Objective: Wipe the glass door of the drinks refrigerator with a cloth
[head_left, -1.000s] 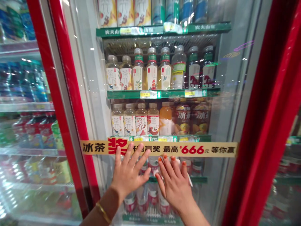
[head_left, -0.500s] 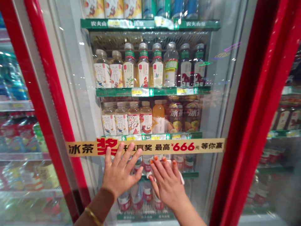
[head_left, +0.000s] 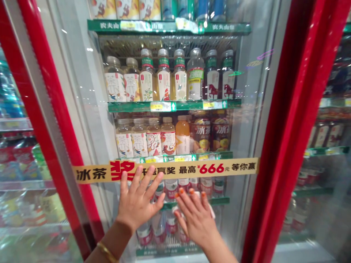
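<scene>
My left hand lies with its fingers spread against the glass door, its fingertips over the yellow banner strip. A gold bracelet circles that wrist. Just to the right, my right hand rests flat over a white cloth on the glass, below the banner. Only the cloth's edges show around the fingers, which have orange nails. Behind the glass, the hands partly cover bottles on the lower shelves.
Red door frames stand on both sides. Inside the cooler are green-edged shelves with bottled drinks. More drinks sit in a cooler to the left, and others to the right.
My right hand and the cloth have slid slightly down the glass, away from the banner. My left hand stays in place on the door. The view has shifted a little.
</scene>
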Demonstrator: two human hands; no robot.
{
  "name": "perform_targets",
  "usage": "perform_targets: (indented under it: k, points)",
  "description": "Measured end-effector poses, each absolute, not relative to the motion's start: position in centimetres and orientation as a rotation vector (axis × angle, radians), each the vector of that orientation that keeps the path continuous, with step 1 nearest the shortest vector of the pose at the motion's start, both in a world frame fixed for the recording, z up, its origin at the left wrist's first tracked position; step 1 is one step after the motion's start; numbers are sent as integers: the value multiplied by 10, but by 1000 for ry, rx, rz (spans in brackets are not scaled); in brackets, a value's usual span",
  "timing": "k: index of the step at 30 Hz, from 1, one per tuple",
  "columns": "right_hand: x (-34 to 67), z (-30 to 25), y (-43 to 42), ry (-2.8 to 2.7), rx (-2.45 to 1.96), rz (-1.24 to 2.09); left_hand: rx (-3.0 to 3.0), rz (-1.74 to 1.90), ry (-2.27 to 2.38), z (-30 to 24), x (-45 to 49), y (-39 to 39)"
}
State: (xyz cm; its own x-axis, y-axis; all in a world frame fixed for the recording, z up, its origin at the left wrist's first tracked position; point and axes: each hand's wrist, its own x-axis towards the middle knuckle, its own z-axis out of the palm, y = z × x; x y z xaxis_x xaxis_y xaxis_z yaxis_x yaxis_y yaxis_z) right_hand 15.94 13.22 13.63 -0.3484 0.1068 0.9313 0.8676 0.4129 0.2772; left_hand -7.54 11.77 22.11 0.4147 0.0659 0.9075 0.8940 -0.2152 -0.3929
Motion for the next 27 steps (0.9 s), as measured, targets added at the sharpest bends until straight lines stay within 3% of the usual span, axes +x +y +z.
perform_targets:
  k: [6,10,13,19,24,27]
  points:
    - [211,154,154,-1196,-1263,-672,-1598,-977,-870,220,-75,118]
    - [155,155,140,-1513,-1033,-826,-1607,-974,-873,221,-75,117]
    - [167,153,140,-1646,-905,-943,-1603,-981,-873,222,-75,117]
    - [234,167,162,-1060,-1294,-529,-1586,-995,-872,220,-74,118]
    - [133,148,136,-1484,-1039,-794,-1614,-987,-873,219,-77,118]
    - [136,132,132,-1630,-906,-955,-1608,-994,-865,219,-77,118]
